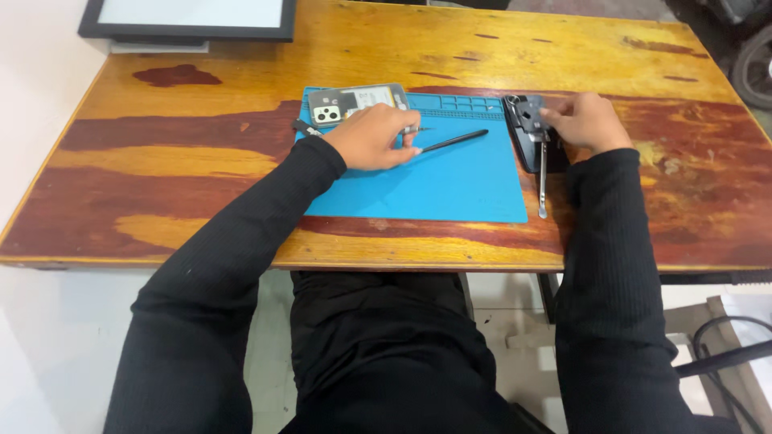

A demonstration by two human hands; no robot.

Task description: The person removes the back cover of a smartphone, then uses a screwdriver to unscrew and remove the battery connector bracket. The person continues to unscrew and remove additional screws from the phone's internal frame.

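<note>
You sit at a wooden table (201, 161) with a blue mat (450, 181) in front of you. Your left hand (371, 137) lies on the mat with the fingers curled down, right by a phone (358, 103) that rests face down at the mat's top left corner, its back showing a camera block. The hand touches or covers the phone's lower edge; you cannot tell if the fingers are pinching anything. A thin black stick tool (454, 141) lies on the mat just beside that hand, slanting up to the right, and its near end is hidden by your fingers. Your right hand (585, 120) is off the mat, on its right side, with the fingers bent onto a small grey part (528, 115) that sits on a dark flat piece (531, 149). It looks like a light hold, but the fingertips hide the grip. A slim metal tool (543, 181) lies just below the part, pointing toward you. A black-framed screen (189, 18) rests at the table's far left.
</note>
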